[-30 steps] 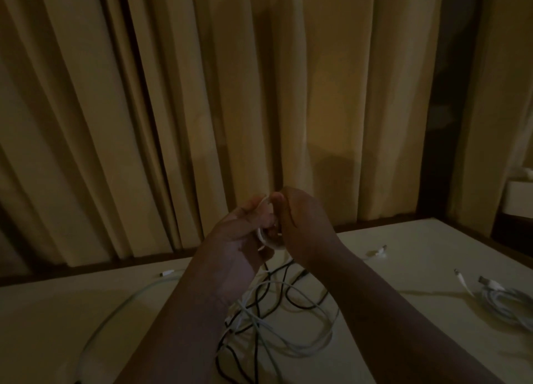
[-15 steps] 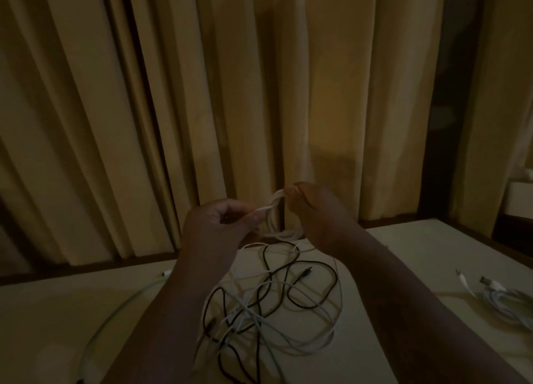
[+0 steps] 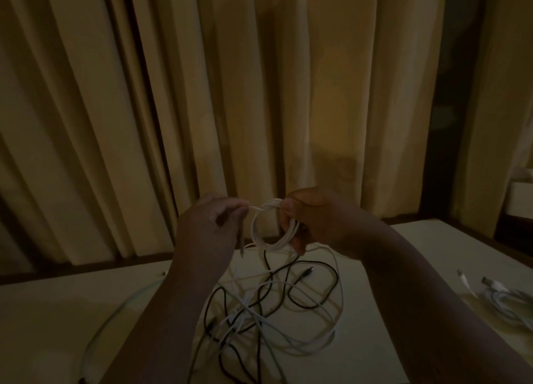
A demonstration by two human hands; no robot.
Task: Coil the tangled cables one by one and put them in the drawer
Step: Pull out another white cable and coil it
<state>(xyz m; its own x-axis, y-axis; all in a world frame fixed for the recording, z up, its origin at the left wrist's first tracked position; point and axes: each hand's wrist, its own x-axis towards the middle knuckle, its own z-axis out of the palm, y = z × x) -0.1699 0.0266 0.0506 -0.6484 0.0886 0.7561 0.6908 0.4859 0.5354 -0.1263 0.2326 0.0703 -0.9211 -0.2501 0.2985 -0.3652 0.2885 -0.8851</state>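
Since a second ago the hands have drawn apart, and the small ring of cable that was hidden between them is now in plain sight. The right hand [image 3: 317,219] grips the white cable [image 3: 259,235], wound into a few round loops, with thumb on top and fingers curled through the ring. The left hand [image 3: 207,228], just to the side of it, pinches the loose run of the same cable between thumb and forefinger, and a strand hangs down from that pinch. Both hands are held above the desk [image 3: 418,245]. Directly below and between the forearms lies the tangle [image 3: 274,303] of black and white cables, spread loosely on the desk top. Well out to the right of the right forearm sits a bundle of white cables [image 3: 501,297] with plugs showing. Left of the left forearm a pale cable [image 3: 115,317] curves across the desk. Beyond the hands hangs a curtain [image 3: 259,95] in long folds.
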